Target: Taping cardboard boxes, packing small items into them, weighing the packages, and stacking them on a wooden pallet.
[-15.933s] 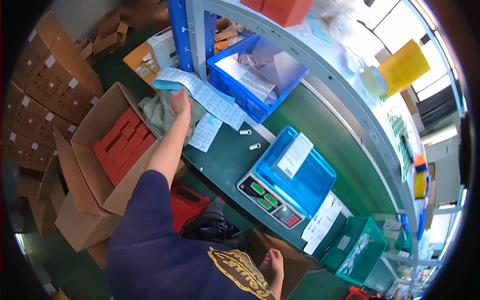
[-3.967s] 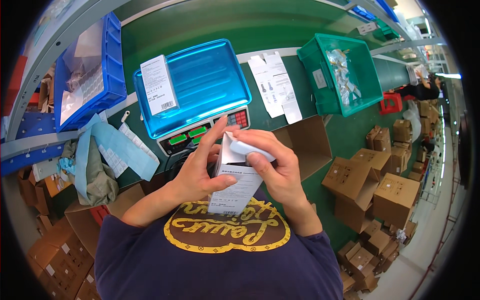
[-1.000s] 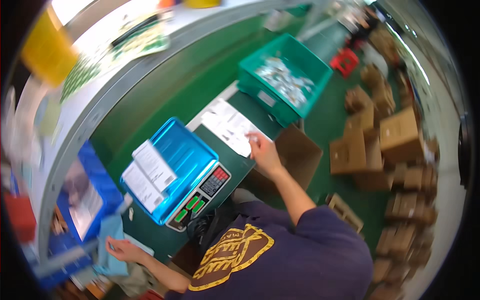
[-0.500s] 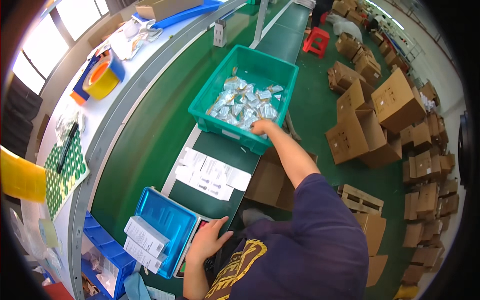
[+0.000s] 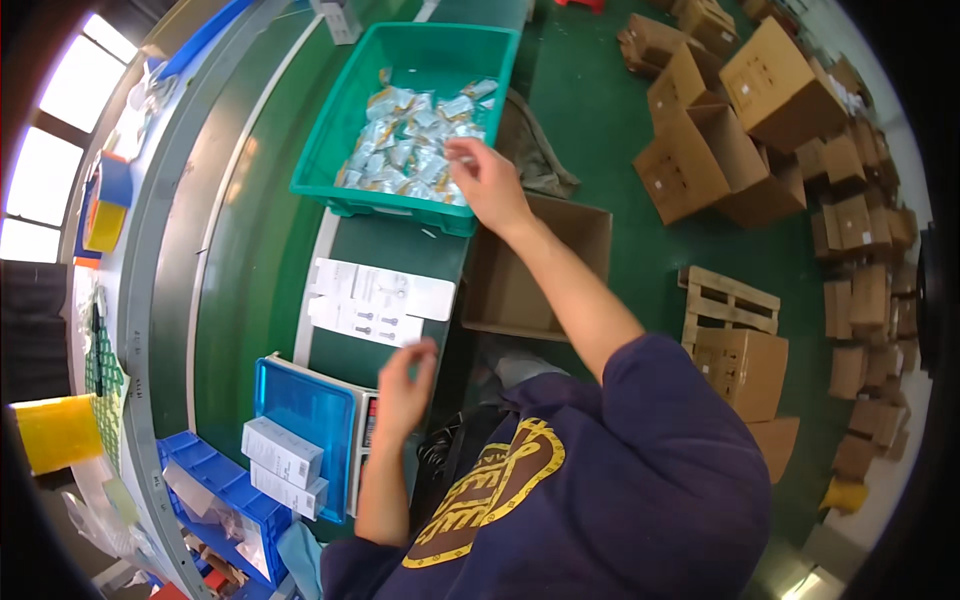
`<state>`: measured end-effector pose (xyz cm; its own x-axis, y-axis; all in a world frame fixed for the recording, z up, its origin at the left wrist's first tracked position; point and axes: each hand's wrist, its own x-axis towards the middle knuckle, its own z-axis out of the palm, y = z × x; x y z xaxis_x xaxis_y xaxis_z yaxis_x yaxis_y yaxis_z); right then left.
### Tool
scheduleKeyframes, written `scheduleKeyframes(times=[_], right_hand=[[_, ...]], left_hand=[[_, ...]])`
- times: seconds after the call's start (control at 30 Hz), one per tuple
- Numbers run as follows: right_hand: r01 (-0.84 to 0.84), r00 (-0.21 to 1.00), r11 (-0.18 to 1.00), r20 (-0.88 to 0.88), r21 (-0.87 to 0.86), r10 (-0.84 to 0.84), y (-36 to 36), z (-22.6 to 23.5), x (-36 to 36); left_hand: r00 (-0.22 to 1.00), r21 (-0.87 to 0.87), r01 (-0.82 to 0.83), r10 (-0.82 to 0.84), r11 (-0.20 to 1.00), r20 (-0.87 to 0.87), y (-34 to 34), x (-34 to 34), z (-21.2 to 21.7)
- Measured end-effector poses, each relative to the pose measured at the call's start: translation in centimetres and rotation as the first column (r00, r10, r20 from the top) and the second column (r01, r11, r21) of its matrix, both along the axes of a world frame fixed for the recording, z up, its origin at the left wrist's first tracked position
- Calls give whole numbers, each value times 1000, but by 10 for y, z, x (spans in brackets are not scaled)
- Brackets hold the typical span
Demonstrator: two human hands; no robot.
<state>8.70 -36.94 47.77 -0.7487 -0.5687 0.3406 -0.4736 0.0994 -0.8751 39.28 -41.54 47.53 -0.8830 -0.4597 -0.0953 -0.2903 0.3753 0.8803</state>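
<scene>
A green plastic bin (image 5: pixel 345 120) stands on the conveyor, with several small clear packets (image 5: pixel 405 140) heaped inside. My right hand (image 5: pixel 490 190) is over the bin's near right edge, fingers bent and parted above the packets; I see nothing held in it. Nearer to me, my left hand (image 5: pixel 405 390) is raised beside the scale, thumb and fingers apart, slightly blurred. A flat printed white carton blank (image 5: pixel 375 300) lies between the bin and the scale. On the blue pan (image 5: pixel 330 420) of the weighing scale rest two white boxes (image 5: pixel 285 455).
At the left runs a white side bench (image 5: pixel 140 240) behind a metal rail, with tape rolls (image 5: pixel 108 205) on it. A blue crate (image 5: pixel 225 505) sits near the scale. An open cardboard box (image 5: pixel 540 270) stands right of the conveyor, and cartons (image 5: pixel 690 160) and a pallet (image 5: pixel 730 310) occupy the floor.
My right hand has lifted from the packets at the bin's near side. My left hand has risen off the scale's edge and moved forward. The view has shifted, bringing the bin farther up and left.
</scene>
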Motion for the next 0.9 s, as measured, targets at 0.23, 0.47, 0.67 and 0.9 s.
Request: scheduleKeyframes(times=[0.23, 0.47, 0.67, 0.9], right_hand=[[-137, 990, 892, 98, 431, 105, 229, -156, 119], [34, 485, 848, 733, 530, -477, 486, -301, 49], [-168, 508, 319, 359, 933, -783, 797, -344, -26], [199, 682, 497, 245, 844, -689, 770, -265, -280]], left_hand=[[979, -390, 99, -161, 916, -128, -48, -206, 32], [604, -88, 598, -376, 797, 702, -121, -349, -116], [744, -318, 354, -59, 879, 666, -166, -358, -173], [730, -707, -468, 683, 530, 29, -112, -324, -74]])
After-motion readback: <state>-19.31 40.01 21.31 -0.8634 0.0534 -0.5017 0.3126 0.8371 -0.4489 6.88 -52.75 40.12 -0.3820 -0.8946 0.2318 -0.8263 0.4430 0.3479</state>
